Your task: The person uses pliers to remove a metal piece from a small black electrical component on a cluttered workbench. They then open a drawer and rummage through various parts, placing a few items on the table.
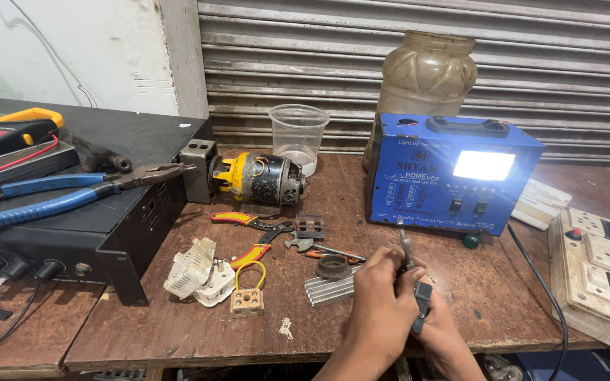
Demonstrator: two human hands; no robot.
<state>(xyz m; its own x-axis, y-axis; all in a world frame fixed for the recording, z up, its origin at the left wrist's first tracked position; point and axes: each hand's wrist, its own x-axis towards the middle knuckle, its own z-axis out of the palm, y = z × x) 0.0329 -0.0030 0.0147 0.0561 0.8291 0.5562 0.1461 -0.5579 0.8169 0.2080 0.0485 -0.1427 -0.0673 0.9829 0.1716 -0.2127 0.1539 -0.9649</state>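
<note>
Near the table edge, both hands' fingers [390, 271] clasp a grey tool [418, 293].

Single view, head-worn camera. It looks forward and down across the worn brown wooden workbench [178, 331], towards the grey corrugated metal shutter [545, 63] at the back. Near range: the person's two hands enter from the bottom edge, right of centre, close under the lens. The frame runs from the black metal amplifier box [118, 233] at left to the cream switch-and-socket board [601, 275] at right. No second view to overlap.
</note>
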